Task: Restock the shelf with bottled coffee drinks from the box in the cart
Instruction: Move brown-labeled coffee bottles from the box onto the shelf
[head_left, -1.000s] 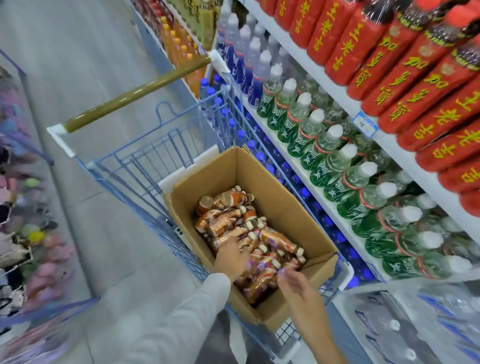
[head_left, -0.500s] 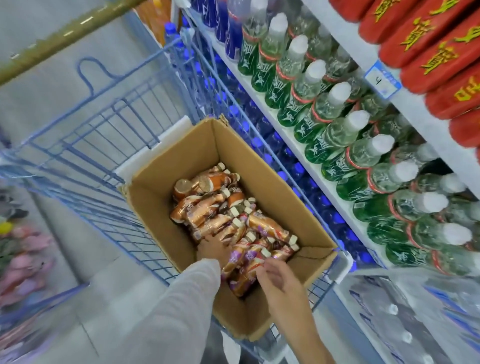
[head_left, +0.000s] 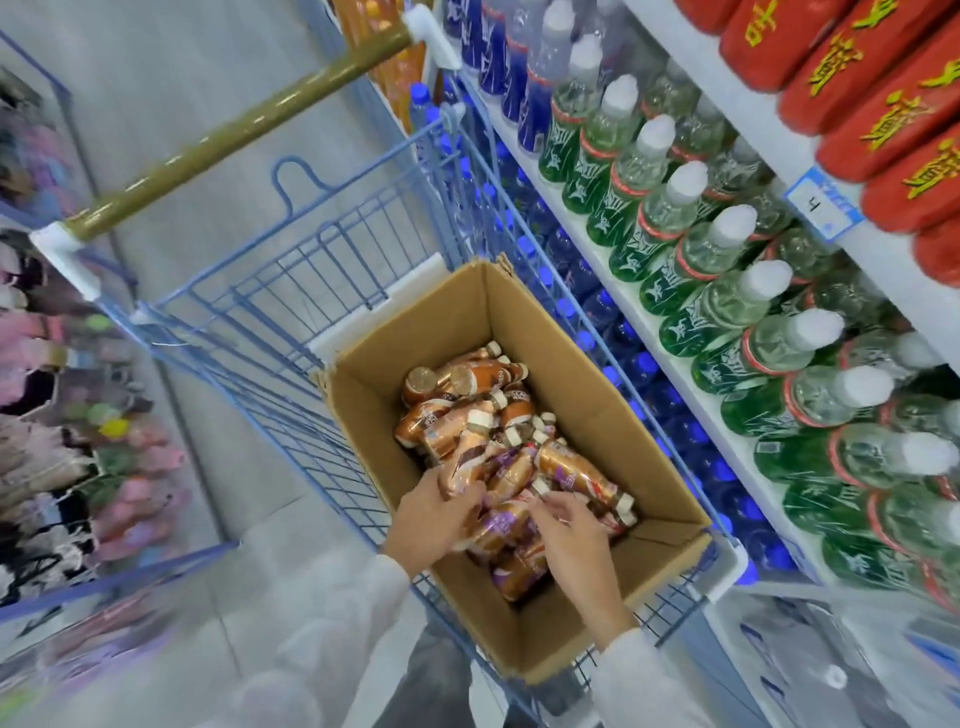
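An open cardboard box stands in a blue wire cart. Inside lies a heap of several brown and orange coffee bottles with cream caps. My left hand is in the box, its fingers curled round one coffee bottle at the near end of the heap. My right hand reaches in beside it, fingertips on another coffee bottle; how firmly it holds that bottle is unclear. The shelf runs along the right.
The shelf carries rows of green-labelled clear bottles, red bottles above, blue-capped bottles below. The cart's olive handle bar crosses the upper left. Another rack of blurred goods lines the left side of the grey aisle floor.
The view has swung and drawn closer to the box. Both hands have gone deeper among the bottles, and my left hand now grips one.
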